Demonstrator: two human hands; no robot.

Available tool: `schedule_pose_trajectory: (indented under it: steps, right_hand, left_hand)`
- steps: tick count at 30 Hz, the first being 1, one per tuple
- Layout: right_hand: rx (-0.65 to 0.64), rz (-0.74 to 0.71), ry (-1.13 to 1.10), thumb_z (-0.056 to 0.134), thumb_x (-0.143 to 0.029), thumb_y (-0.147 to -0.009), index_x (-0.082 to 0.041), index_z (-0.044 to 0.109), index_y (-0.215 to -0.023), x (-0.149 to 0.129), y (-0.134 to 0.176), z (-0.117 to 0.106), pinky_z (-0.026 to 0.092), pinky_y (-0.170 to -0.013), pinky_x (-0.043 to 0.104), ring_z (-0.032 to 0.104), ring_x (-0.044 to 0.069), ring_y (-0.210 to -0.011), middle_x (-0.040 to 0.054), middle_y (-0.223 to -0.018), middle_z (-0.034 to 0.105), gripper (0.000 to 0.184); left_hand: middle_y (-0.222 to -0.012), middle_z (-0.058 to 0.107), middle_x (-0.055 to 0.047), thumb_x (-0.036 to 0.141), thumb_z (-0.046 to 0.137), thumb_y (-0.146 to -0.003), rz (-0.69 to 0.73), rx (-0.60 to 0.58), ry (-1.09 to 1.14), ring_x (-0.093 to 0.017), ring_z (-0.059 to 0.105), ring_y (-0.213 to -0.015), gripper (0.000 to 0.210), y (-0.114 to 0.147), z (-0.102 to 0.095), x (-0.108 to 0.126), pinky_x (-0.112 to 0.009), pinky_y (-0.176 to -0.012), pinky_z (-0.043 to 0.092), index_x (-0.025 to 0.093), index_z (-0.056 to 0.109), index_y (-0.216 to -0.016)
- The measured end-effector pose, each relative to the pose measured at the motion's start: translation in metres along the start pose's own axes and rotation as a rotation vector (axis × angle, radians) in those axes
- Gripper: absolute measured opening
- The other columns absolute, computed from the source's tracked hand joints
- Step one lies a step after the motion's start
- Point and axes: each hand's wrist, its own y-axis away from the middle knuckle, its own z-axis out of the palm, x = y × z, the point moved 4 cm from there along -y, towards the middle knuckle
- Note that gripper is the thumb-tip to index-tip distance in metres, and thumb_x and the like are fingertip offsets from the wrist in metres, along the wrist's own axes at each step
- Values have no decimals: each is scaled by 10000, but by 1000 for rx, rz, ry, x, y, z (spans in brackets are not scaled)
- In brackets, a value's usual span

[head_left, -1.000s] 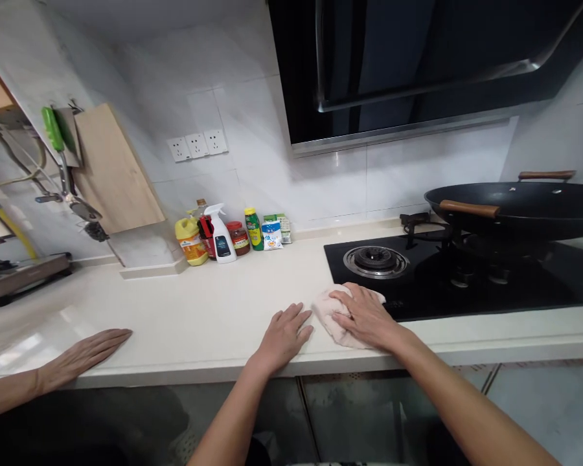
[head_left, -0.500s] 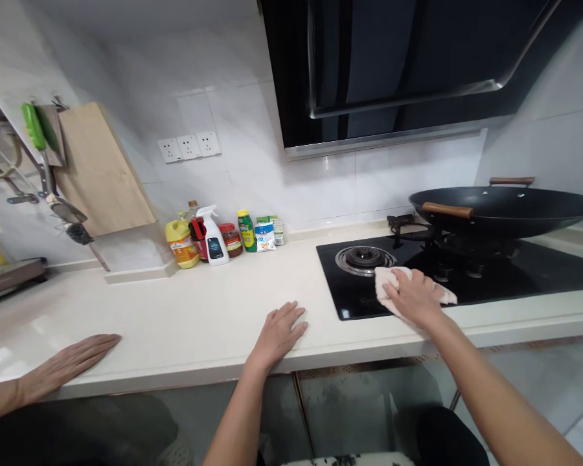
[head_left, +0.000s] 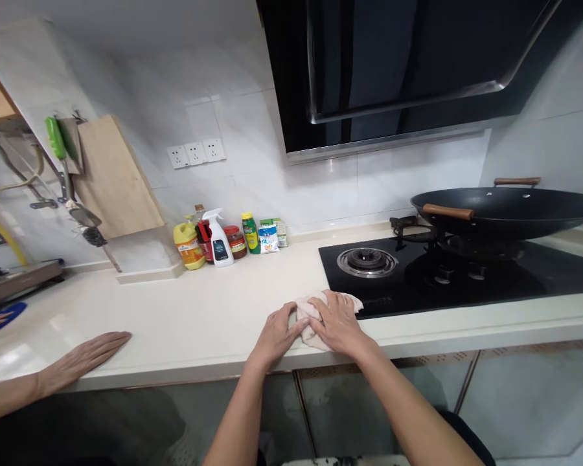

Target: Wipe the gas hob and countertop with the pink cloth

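A pale pink cloth [head_left: 307, 309] lies bunched on the white countertop at the left front corner of the black gas hob [head_left: 393, 299]. My right hand [head_left: 339, 323] presses down on it, fingers closed over its folds. Just left of it, my left hand [head_left: 274, 335] rests on the counter with thumb and fingers apart. Its thumb and fingertips meet the cloth's left edge, close to my right thumb. Part of the cloth is hidden under my right palm.
Another person's hand [head_left: 90, 355] lies flat on the counter at left; a second hand touches a blue cloth [head_left: 14, 314]. A black wok [head_left: 510, 210] sits on the right burner. Against the wall stand a spray bottle [head_left: 219, 243], a yellow jug [head_left: 189, 246] and several containers.
My right hand has slid the cloth left, off the hob's front onto the counter beside my left hand. The view has shifted slightly, showing the other person's second hand on the blue cloth.
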Motion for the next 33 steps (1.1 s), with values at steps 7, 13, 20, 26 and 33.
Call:
schedule_pose_trajectory:
  steps: [7, 13, 20, 26, 33]
  right_hand:
    - [73, -53, -82, 511, -377, -957, -329, 534, -1299, 18, 30, -20, 351, -988, 472, 456, 285, -1174, 87, -1339, 465, 347]
    - [115, 50, -187, 504, -158, -857, -274, 558, -1198, 33, 42, -26, 387, -860, 358, 509, 233, -1047, 69, -1172, 490, 364]
    - [1, 26, 65, 473, -252, -945, -274, 537, -1240, 32, -6, -16, 344, -832, 380, 492, 265, -1002, 90, -1151, 498, 302]
    - [-161, 105, 139, 445, -276, -977, -275, 527, -1288, 56, -84, 13, 342, -878, 416, 513, 284, -1056, 114, -1198, 515, 321]
    - [-196, 175, 184, 382, -421, -1010, -260, 431, -1463, 56, -164, 61, 296, -978, 523, 465, 357, -1193, 174, -1328, 485, 483]
  left_hand:
    - [-1320, 651, -93, 505, 492, -981, 37, -19, -25, -258, 583, -1229, 444, 0, 3, -1, -377, -1073, 413, 206, 592, -1293]
    - [-1420, 590, -106, 515, 436, -1004, 23, -21, -108, -269, 525, -1326, 492, 0, 7, -4, -407, -1136, 370, 195, 573, -1351]
    - [-1453, 558, -102, 546, 422, -1012, 38, -26, -171, -270, 498, -1351, 523, 5, 8, -4, -417, -1142, 372, 205, 540, -1389]
    - [-1537, 462, -133, 552, 428, -1011, -8, -107, -222, -294, 403, -1432, 592, 10, 9, -3, -479, -1182, 326, 169, 485, -1459]
    - [-1590, 369, -146, 587, 473, -980, -52, -120, -187, -331, 356, -1459, 628, 10, 8, -5, -533, -1186, 314, 189, 498, -1465]
